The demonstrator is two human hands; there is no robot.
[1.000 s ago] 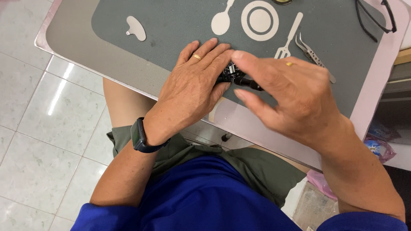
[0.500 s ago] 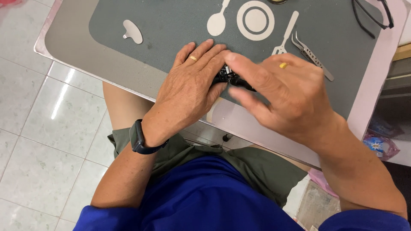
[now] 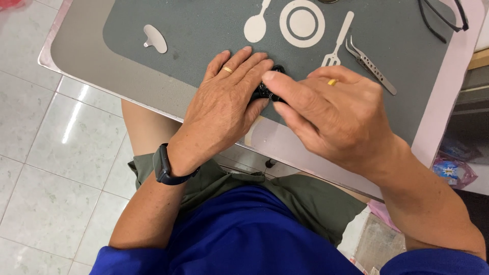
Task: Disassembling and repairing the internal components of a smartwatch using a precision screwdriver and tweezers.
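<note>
I see my left hand [image 3: 226,104] lying flat over a small black thing [image 3: 265,90] near the mat's [image 3: 204,30] front edge, while my right hand [image 3: 331,114] pinches it with narrow fingers. Both hands hide most of it. Tweezers [image 3: 371,66] lie just beyond my right hand, glasses [image 3: 442,18] at the far right corner.

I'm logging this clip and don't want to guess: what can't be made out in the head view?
- Small black object: mostly covered by the left hand and right hand; its kind is unclear.
- Each hand's grip: fingertips hidden behind the object and each other.
- Glasses: cut off by the top edge.
- Tweezers: tips too small to judge.
- Table: far side out of frame.
</note>
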